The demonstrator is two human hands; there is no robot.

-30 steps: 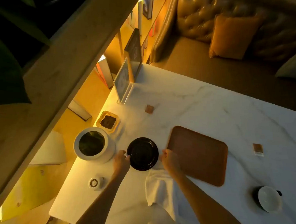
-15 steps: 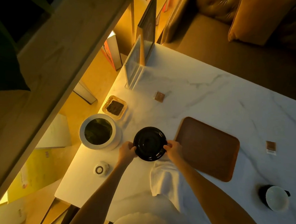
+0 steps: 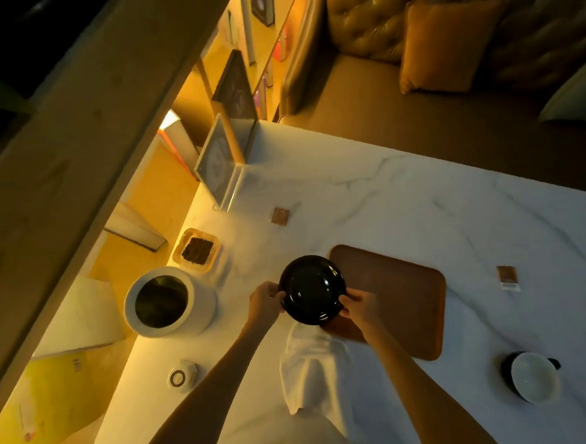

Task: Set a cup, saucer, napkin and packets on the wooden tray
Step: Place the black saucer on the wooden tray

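A black saucer [image 3: 311,290] is held between my left hand [image 3: 264,300] on its left rim and my right hand [image 3: 360,308] on its right rim. It hangs over the left edge of the wooden tray [image 3: 403,297]. A white napkin [image 3: 313,367] lies on the marble table just below the saucer. The cup [image 3: 534,377], dark outside and white inside, stands at the right near the front. One brown packet [image 3: 280,216] lies left of the tray's far side, another packet [image 3: 508,276] lies to its right.
A white round pot [image 3: 166,303] stands at the table's left edge, with a small square dish [image 3: 197,250] behind it and a small white round object [image 3: 181,376] in front. A clear sign stand [image 3: 221,159] occupies the far left corner. A sofa lies beyond the table.
Both hands have carried the saucer to the right, from the bare table beside the pot to over the tray's left edge. The saucer has risen off the table.
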